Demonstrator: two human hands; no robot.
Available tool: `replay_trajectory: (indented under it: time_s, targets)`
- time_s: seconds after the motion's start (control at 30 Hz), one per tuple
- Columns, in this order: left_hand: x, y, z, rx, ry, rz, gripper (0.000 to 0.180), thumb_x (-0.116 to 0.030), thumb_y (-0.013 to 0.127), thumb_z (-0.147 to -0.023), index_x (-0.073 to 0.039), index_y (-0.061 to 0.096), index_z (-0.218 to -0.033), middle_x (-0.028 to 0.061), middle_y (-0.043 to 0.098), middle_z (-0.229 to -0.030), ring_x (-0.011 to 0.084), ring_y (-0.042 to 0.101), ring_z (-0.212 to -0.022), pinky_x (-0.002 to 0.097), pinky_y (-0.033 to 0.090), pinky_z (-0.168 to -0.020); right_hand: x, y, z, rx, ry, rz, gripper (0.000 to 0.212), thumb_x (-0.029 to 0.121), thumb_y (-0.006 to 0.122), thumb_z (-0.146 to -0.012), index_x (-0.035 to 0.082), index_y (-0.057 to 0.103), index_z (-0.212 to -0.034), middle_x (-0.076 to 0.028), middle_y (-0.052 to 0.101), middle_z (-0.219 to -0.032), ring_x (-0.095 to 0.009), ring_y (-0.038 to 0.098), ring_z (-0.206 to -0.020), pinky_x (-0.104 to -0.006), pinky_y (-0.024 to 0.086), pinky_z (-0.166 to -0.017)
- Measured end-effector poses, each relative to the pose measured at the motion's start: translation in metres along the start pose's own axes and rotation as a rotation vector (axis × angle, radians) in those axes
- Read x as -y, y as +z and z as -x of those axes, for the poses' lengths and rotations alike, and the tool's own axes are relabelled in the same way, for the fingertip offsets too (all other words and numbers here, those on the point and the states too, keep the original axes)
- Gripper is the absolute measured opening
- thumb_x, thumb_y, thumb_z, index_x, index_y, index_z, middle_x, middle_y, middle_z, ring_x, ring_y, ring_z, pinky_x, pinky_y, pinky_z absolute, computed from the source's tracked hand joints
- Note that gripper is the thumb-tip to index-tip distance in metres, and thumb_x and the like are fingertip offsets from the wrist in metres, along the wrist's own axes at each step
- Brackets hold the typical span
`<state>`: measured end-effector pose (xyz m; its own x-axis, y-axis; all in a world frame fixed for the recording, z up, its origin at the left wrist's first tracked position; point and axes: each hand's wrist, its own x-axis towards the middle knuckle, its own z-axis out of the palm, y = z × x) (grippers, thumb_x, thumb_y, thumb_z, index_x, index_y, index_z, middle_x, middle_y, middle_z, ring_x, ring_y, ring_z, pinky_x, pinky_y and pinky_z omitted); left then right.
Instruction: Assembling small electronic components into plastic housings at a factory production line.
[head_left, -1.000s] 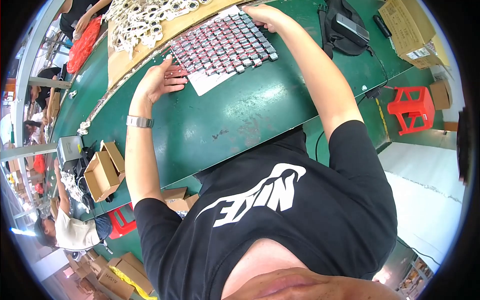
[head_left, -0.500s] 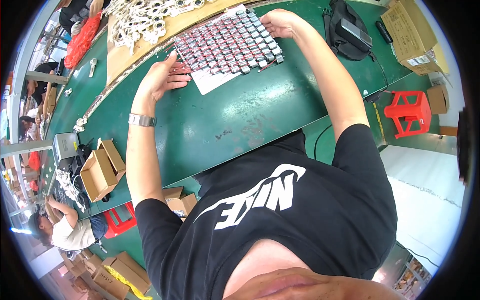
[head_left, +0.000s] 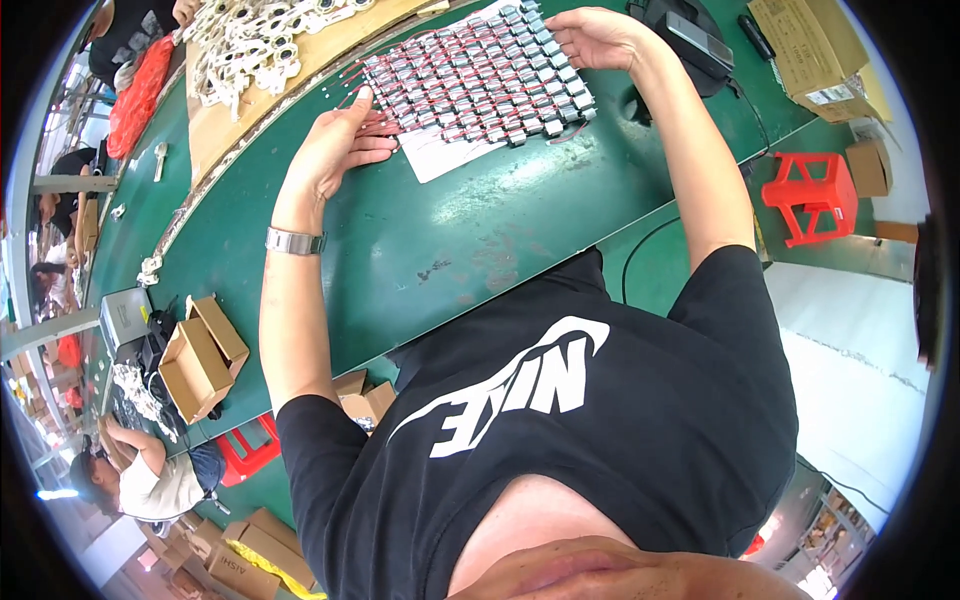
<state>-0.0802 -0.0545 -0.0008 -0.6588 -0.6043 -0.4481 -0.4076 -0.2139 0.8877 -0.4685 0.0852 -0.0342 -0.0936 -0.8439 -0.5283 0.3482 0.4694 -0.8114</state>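
Many small silver-grey parts with red wires, which look like little motors (head_left: 485,85), lie in close rows on a white sheet (head_left: 437,160) on the green table. At the left edge of the rows, my left hand (head_left: 338,150) has its thumb and fingers stretched out, touching the parts or their wires. My right hand (head_left: 603,38) rests against the far right edge with its fingers spread. Neither hand is wrapped round anything. The parts hide most of the sheet.
Off-white plastic pieces (head_left: 250,45) are heaped on a brown board (head_left: 215,135) at the far left. A black bag (head_left: 690,60) with a grey device (head_left: 700,42) lies beside my right forearm. Cardboard boxes (head_left: 200,365) stand at left; a red stool (head_left: 810,190) stands at right.
The rows of parts and the sheet have shifted to the right across the table, with both my hands along their sides. My right hand is now closer to the black bag.
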Motion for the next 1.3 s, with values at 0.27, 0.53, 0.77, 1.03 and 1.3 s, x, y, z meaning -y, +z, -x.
replay_trajectory:
  time_s: [0.27,0.53,0.77,1.03,1.3]
  targets:
    - [-0.001,0.001,-0.002,0.015,-0.017,-0.007,0.065,-0.052,0.055,-0.105,0.01,0.059,-0.123,0.0191,0.071,-0.113,0.0221,0.071,-0.094,0.0346,0.062,-0.086,-0.007,-0.008,-0.007,0.001,0.006,-0.132,0.024,0.002,0.055,-0.098,-0.013,0.064,-0.115,-0.024,0.073,-0.114,-0.035,0.071,-0.105,-0.0479,0.055,-0.097]
    - [0.004,-0.002,-0.002,0.038,0.043,-0.106,0.058,-0.05,0.056,-0.105,0.006,0.065,-0.118,0.0137,0.074,-0.103,0.0189,0.073,-0.088,0.0322,0.061,-0.08,0.007,-0.016,-0.006,-0.058,0.069,0.015,0.019,0.002,0.057,-0.099,-0.008,0.065,-0.113,-0.023,0.071,-0.115,-0.035,0.07,-0.108,-0.0452,0.056,-0.096]
    - [-0.049,0.044,0.01,-0.684,0.681,-1.275,0.04,-0.041,0.06,-0.102,-0.003,0.071,-0.101,0.0186,0.072,-0.091,0.0395,0.07,-0.088,0.0512,0.056,-0.076,0.021,0.03,0.02,-0.406,-0.134,0.322,0.014,0.003,0.067,-0.085,-0.009,0.073,-0.088,-0.021,0.073,-0.08,-0.03,0.073,-0.065,-0.0383,0.061,-0.058]
    - [-0.06,0.176,-0.051,-0.325,1.328,-1.056,0.091,-0.05,0.068,-0.092,0.01,0.033,-0.151,0.0319,0.045,-0.15,0.0465,0.04,-0.143,0.0611,0.026,-0.119,0.044,0.075,0.062,-0.636,-0.282,0.667,0.024,0.016,0.071,-0.081,-0.007,0.074,-0.074,-0.015,0.07,-0.066,-0.024,0.068,-0.055,-0.0354,0.055,-0.053]
    - [-0.043,0.174,-0.057,-0.332,1.053,-1.143,0.085,-0.056,0.057,-0.099,0.009,0.039,-0.149,0.0314,0.042,-0.153,0.0455,0.037,-0.146,0.0569,0.025,-0.121,0.06,0.078,0.068,-0.814,-0.398,1.096,0.022,0.013,0.066,-0.076,-0.005,0.076,-0.082,-0.025,0.071,-0.071,-0.033,0.073,-0.068,-0.0418,0.058,-0.07]
